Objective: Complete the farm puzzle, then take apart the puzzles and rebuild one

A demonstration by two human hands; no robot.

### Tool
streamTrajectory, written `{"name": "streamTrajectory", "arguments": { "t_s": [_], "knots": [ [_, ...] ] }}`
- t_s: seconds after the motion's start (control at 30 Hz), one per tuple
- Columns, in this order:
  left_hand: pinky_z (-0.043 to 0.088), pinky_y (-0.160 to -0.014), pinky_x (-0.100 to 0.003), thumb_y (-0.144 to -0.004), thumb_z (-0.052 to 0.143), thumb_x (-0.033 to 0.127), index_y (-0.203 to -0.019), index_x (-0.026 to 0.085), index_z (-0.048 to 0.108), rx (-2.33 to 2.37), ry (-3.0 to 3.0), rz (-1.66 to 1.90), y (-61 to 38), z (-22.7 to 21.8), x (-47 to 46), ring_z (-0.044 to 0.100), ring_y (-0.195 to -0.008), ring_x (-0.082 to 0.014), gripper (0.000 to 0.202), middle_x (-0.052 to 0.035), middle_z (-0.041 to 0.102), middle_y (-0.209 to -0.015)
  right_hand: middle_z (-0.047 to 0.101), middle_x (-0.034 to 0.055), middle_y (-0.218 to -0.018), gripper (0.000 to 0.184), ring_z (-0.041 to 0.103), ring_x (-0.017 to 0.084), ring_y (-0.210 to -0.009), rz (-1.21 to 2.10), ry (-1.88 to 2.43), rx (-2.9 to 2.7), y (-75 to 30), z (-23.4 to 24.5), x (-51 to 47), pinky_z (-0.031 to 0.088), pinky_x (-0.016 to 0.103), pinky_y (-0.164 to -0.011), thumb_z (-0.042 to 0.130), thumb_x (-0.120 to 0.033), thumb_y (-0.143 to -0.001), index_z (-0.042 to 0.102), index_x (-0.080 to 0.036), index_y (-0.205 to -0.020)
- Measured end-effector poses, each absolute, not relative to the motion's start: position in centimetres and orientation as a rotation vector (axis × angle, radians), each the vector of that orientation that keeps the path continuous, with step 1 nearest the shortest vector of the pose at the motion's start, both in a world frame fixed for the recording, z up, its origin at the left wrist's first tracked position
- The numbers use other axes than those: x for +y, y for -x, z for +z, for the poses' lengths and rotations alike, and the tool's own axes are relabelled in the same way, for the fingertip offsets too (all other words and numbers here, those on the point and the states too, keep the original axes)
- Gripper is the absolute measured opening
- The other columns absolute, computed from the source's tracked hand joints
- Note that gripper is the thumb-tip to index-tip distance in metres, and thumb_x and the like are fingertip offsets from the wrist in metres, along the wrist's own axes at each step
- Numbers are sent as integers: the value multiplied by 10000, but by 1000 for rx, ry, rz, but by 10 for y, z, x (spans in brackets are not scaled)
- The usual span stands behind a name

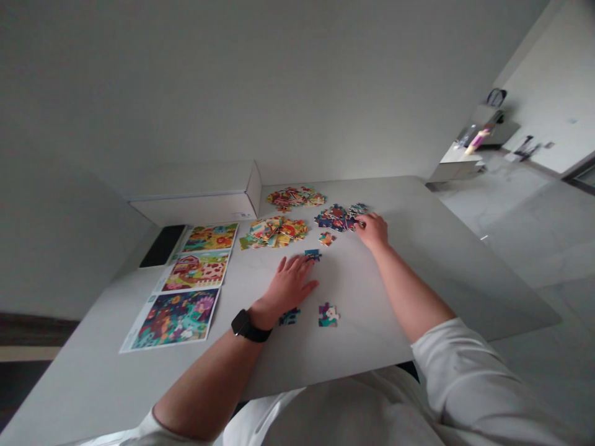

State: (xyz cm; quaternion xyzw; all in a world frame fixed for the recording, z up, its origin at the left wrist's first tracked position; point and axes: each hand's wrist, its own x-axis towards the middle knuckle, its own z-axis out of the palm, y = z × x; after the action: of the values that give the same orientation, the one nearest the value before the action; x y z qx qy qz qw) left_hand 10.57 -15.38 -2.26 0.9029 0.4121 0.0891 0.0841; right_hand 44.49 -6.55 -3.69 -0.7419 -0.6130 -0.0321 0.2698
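Note:
My left hand [290, 284] lies flat on the grey table [441, 260], fingers stretched out, its fingertips touching a small blue puzzle piece [313, 254]. A black watch sits on that wrist. My right hand [372, 229] reaches farther out, fingers curled at the edge of a dark blue pile of puzzle pieces [338, 217]; what they pinch is hidden. A loose orange piece [326, 238] lies between the hands. Two small joined pieces [328, 314] and another dark piece [289, 317] lie near my left wrist.
Two more piles of pieces, a yellow-orange pile [274, 232] and a red-mixed pile [295, 197], lie farther back. A sheet with three reference pictures [188, 285] lies at the left, beside a black phone [162, 245]. A white box [204, 192] stands against the wall.

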Motion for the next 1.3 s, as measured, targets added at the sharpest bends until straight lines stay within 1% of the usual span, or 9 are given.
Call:
{"name": "streamTrajectory", "arguments": {
  "t_s": [0.17,0.33,0.57,0.73,0.83,0.93,1.1,1.2,1.3],
  "knots": [
    [313,-1326,-637,-1055,612,427,-1601,248,546,1211,-2688,292,-105,-24,-152,462,-1563,-345,578,-141,558,-1646,735,127,-1278,300,632,348,-1191,-102,2057,-1753,-435,-37,-69,479,499,-1032,741,-377,-924,839,-285,-1192],
    [274,-1343,-643,-1068,590,439,-1623,248,524,1108,-2691,296,-105,-26,-153,434,-1586,-337,591,-122,546,-1663,751,112,-1224,244,643,325,-1184,-84,1927,-1806,-431,-37,-72,452,508,-1085,725,-323,-922,847,-285,-1130],
    [323,-1312,-634,-1057,606,403,-1527,255,624,1059,-2636,465,-109,-24,-152,486,-1534,-347,493,-123,574,-1631,765,134,-1055,303,726,291,-1004,84,1576,-1447,-427,-24,-71,583,461,-969,609,-444,-1005,818,-225,-1005],
    [568,-982,-419,-1068,579,447,-1094,219,797,1083,-2210,915,-109,-6,-150,705,-1019,-244,316,-112,771,-1078,770,70,-881,466,765,264,-779,583,1269,-1239,-370,-8,-83,654,398,-694,593,-657,-993,758,-244,-1130],
    [556,-754,-312,-1032,605,595,-1003,189,752,1039,-1719,1033,-110,3,-149,664,-810,-178,432,-80,740,-926,803,75,-998,348,787,257,-866,667,1088,-1482,-326,3,-108,677,431,-821,624,-568,-1018,782,-278,-1128],
    [492,-609,-254,-942,673,698,-909,180,675,963,-1276,1102,-110,4,-145,593,-670,-123,519,-42,684,-839,808,71,-1161,205,765,269,-1114,496,964,-1791,-302,10,-133,626,470,-1035,641,-414,-1030,818,-326,-1083],
    [462,-549,-215,-778,829,691,-838,189,599,963,-1056,1184,-106,1,-136,548,-625,-90,556,-1,632,-789,778,75,-1292,266,713,285,-1249,367,966,-1864,-302,9,-145,579,504,-1122,576,-334,-1039,809,-350,-1166],
    [498,-564,-222,-793,812,710,-854,192,600,989,-1149,1178,-104,2,-133,601,-675,-113,562,-16,660,-806,775,94,-1247,300,739,291,-1129,459,1094,-1683,-306,5,-141,641,461,-942,548,-427,-1054,773,-329,-1228],
    [520,-577,-240,-818,809,696,-833,189,600,997,-1291,1102,-102,1,-131,599,-644,-114,549,-9,652,-755,785,65,-1034,338,741,243,-868,672,1145,-1591,-306,2,-135,621,381,-765,567,-517,-1039,745,-299,-1226]
  ]
}}
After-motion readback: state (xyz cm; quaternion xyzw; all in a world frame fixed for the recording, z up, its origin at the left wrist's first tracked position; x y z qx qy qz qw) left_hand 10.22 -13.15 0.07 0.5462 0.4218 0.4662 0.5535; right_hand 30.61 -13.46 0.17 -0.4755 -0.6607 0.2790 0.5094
